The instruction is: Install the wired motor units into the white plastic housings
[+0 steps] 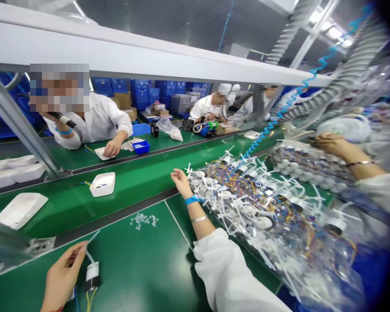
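My left hand (65,271), at the lower left, pinches a thin pale tube that rises from a small black-and-white cylindrical motor unit (92,277). The unit hangs upright beside my fingers, with yellow and blue wires below it. Farther forward, my right hand (182,183) is loosely curled above the front edge of the belt, its fingers apart with nothing visible in them. Close beside it is a white branched fitting (189,170) at the corner of a clear plastic tray (247,249) holding many similar units with tubes and coloured wires. Several small white rings (144,220) lie scattered on the green tabletop (143,268).
A green conveyor belt (143,167) runs across, carrying white plastic housings (103,184). Opposite, a co-worker's hand (112,147) rests on another housing near a blue bin (141,147). At right, another person's hand (331,143) is over a second tray. A blue coiled hose (269,128) hangs down.
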A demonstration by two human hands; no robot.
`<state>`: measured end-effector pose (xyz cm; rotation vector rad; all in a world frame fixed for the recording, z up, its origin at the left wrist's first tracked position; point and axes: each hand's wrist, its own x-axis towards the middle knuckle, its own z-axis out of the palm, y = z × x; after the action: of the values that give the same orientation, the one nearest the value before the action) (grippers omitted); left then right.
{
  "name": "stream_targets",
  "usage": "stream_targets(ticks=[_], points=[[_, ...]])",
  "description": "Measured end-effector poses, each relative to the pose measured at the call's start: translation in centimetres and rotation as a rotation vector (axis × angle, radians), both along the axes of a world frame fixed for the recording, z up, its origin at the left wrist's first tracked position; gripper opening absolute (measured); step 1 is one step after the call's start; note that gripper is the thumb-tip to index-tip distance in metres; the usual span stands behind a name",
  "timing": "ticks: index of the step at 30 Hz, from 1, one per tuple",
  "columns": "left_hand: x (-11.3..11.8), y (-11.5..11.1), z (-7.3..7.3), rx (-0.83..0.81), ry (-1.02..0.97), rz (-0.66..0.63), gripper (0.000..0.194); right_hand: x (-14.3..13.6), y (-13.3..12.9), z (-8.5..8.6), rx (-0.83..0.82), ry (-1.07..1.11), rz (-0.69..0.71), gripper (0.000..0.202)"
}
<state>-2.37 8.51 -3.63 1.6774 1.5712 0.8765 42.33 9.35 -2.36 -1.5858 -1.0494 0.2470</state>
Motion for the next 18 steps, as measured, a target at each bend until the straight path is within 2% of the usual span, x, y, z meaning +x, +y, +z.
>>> stream_targets(ticks=[3, 6, 12, 18], points=[[-0.1, 0.4, -0.4, -0.02, -0.039, -0.016, 0.057, 0.6, 0.2, 0.1, 0.005, -0.006, -0.062, 0.039], [0.1, 0.6, -0.6, 0.012, -0.089, -0.015, 0.055, 0.4, 0.2, -0.7, -0.035, -0.032, -0.081, 0.035], [1.2, -0.7, 0.6, 0.1, -0.155, -0.058, 0.036, -0.2, -0.7, -2.3, -0.091, -0.067, -0.026, 0.022], [1.7, -0.7, 1.0, 0.156, -0.179, -0.037, 0.021, 1.4, 0.8, -3.9, -0.118, -0.099, 0.049, 0.026]])
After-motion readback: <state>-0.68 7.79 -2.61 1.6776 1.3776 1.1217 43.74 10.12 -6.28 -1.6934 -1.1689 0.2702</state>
